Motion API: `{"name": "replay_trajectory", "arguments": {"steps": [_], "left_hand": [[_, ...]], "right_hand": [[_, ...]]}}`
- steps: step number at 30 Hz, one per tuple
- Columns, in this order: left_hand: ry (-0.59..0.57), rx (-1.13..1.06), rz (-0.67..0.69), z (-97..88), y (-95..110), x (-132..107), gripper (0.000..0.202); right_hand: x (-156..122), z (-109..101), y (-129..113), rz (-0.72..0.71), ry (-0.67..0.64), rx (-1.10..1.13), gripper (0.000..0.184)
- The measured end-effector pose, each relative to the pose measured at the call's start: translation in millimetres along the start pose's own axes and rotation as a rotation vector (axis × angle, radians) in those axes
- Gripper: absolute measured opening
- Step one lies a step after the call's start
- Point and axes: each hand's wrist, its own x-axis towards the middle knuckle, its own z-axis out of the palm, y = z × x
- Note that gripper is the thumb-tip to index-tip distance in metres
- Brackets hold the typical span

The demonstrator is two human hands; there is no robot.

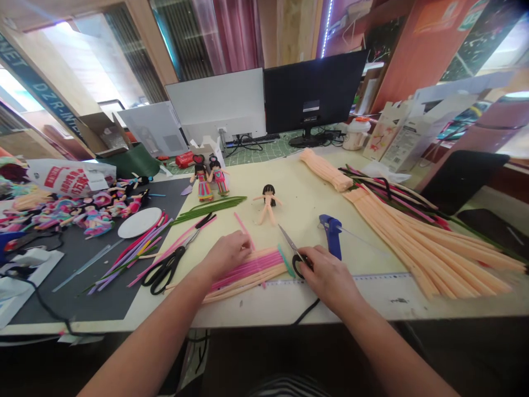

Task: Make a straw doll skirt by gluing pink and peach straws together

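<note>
My left hand (226,255) rests curled on a bundle of pink and peach pipe cleaners (252,270) near the table's front edge, fingers pinching one pink stem that sticks up. My right hand (326,275) grips the black handles of small scissors (291,249), whose blades point up and to the left, above the bundle's right end. A small peach doll with black hair (268,203) lies farther back at the middle of the table. A blue glue gun (331,234) lies just behind my right hand.
A large fan of peach pipe cleaners (425,242) covers the right side. Big black scissors (165,267), green stems (210,208), two dressed dolls (210,181), a white plate (139,221) and a pile of finished dolls (78,212) lie left. Monitors (314,94) stand behind.
</note>
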Motion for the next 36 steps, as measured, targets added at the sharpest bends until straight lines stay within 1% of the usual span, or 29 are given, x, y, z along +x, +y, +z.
{"name": "replay_trajectory", "arguments": {"steps": [3, 6, 10, 13, 14, 16, 19, 22, 24, 25, 28, 30, 32, 36], "left_hand": [[-0.004, -0.072, -0.016, 4.5, 2, -8, 0.010], [-0.013, -0.103, -0.090, 7.5, 3, -9, 0.007], [-0.071, -0.198, -0.189, 8.5, 4, -4, 0.006], [-0.116, -0.282, -0.241, 7.2, 3, -2, 0.008], [-0.129, -0.305, -0.250, 6.4, 2, -1, 0.009], [-0.149, -0.349, -0.255, 4.3, 1, 0, 0.010], [-0.154, -0.420, -0.244, 0.2, 0, 1, 0.011], [-0.158, -0.473, -0.242, -3.4, 0, 4, 0.010], [-0.158, -0.504, -0.255, -4.8, 0, 5, 0.011], [-0.153, -0.516, -0.272, -5.1, 1, 6, 0.012], [-0.137, -0.549, -0.334, -4.7, 1, 7, 0.018], [-0.143, -0.604, -0.349, -3.7, 0, 7, 0.020], [-0.148, -0.681, -0.341, -2.4, -1, 7, 0.020], [-0.085, -0.777, -0.351, 0.4, -7, 5, 0.019]], "right_hand": [[5, 7, -1, -0.006, -0.011, -0.130, 0.022], [8, 11, -1, -0.020, -0.022, -0.174, 0.020], [9, 8, 0, -0.037, -0.052, -0.218, 0.016], [8, 3, -5, -0.079, -0.005, -0.234, 0.018], [7, 3, -8, -0.109, 0.022, -0.220, 0.019], [3, 5, -17, -0.221, 0.044, -0.164, 0.022], [-3, 16, -30, -0.406, -0.009, -0.095, 0.025], [-7, 26, -33, -0.460, -0.047, -0.078, 0.024], [-7, 27, -28, -0.456, -0.019, -0.050, 0.025], [-6, 25, -24, -0.438, 0.017, -0.039, 0.026], [-1, 13, -11, -0.300, 0.112, -0.087, 0.025], [1, 6, -5, -0.207, 0.085, -0.166, 0.022], [1, 4, -2, -0.149, 0.018, -0.217, 0.020], [2, 8, -2, -0.079, -0.047, -0.237, 0.021]]}}
